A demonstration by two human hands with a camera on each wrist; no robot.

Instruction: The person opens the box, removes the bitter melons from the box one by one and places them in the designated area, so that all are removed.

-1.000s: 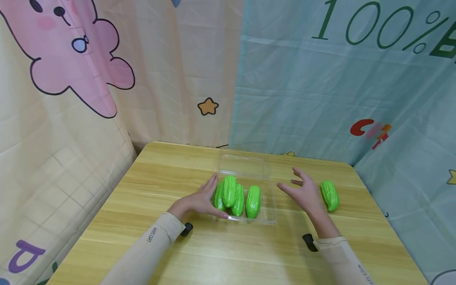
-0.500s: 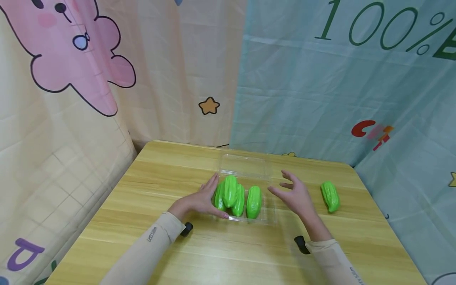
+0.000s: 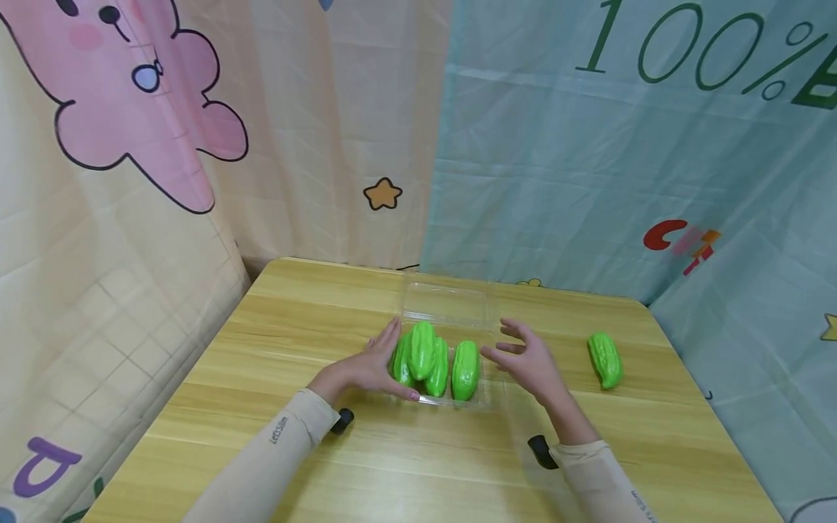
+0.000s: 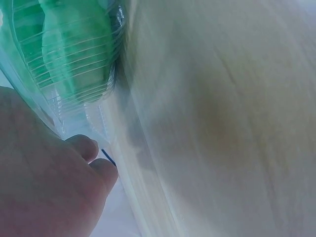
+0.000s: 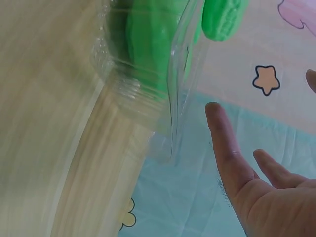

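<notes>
A clear plastic clamshell box [image 3: 490, 396] sits mid-table, its lid [image 3: 451, 303] folded back toward the wall. Several bright green bitter melons lie inside: one bitter melon [image 3: 422, 350] rests on top of others at the left, and another bitter melon [image 3: 466, 370] lies apart at the right. My left hand [image 3: 362, 372] rests against the box's left side, fingers extended and thumb along the front rim. In the left wrist view, ribbed plastic shows beside that hand. Over the box's right side hovers my right hand [image 3: 531, 363], fingers spread, holding nothing.
One more bitter melon [image 3: 605, 361] lies on the wooden table [image 3: 392, 465] to the right of my right hand. Printed curtains [image 3: 556, 174] hang close behind the table and along both sides.
My right hand has moved left, away from the loose bitter melon and over to the box's right edge. The left hand and the box have stayed in place.
</notes>
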